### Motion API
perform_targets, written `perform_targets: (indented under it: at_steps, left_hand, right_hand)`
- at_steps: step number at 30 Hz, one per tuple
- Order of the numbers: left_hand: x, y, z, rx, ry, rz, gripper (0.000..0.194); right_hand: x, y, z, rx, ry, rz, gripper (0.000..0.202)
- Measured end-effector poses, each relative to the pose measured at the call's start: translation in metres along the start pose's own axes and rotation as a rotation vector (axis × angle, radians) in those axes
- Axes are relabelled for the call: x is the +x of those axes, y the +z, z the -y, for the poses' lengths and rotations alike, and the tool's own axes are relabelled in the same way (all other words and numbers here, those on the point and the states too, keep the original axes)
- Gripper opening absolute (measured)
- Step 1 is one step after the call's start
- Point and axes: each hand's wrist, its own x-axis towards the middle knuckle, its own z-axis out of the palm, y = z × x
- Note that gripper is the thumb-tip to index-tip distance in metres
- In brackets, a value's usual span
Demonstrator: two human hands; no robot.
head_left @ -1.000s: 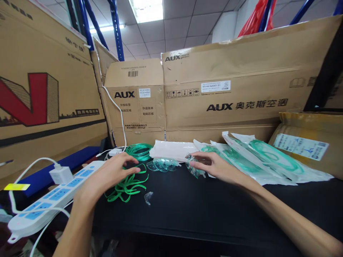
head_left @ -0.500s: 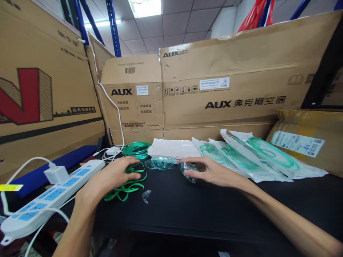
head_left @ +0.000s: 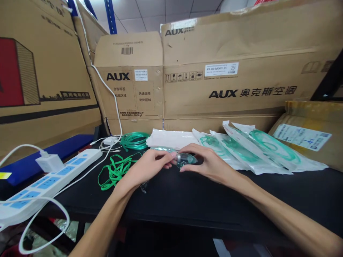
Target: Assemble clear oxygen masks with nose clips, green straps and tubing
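A clear, greenish plastic mask piece (head_left: 184, 159) is held just above the black table between both hands. My right hand (head_left: 207, 160) curves round its right side, thumb below and fingers above. My left hand (head_left: 155, 162) pinches its left end, where a small metallic-looking part shows. Behind my left hand, more clear plastic pieces (head_left: 162, 148) are mostly hidden. Green elastic straps (head_left: 116, 170) lie loosely tangled left of my left hand. Thin clear strips (head_left: 144, 187) lie partly hidden under my left wrist.
A coil of green tubing (head_left: 134, 140) and a white packet (head_left: 173, 138) lie at the back. Several clear bags with green tubing (head_left: 241, 151) are on the right. A white power strip (head_left: 53, 182) with cables stands left. Cardboard boxes (head_left: 187, 103) wall the back.
My left hand has moved right, away from the green straps, and now grips the plastic piece. My right hand has raised and turned the piece. The view has tilted down.
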Motion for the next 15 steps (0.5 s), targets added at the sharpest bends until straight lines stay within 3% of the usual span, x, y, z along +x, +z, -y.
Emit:
perform_targets:
  at_steps: [5,8,15]
  left_hand:
    - [-0.004,-0.002,-0.004,-0.129,-0.022,0.051,0.034]
    - [-0.005,-0.002,-0.004,-0.093,-0.001,0.059,0.031]
    - [-0.005,-0.006,-0.004,0.007,0.063,0.027,0.027]
  right_hand:
    - [-0.011,0.002,0.016,-0.042,0.030,-0.060,0.035]
    - [-0.021,0.007,0.029,-0.026,0.118,-0.133,0.034]
    - [-0.022,0.028,0.032,0.232,0.356,-0.229,0.035]
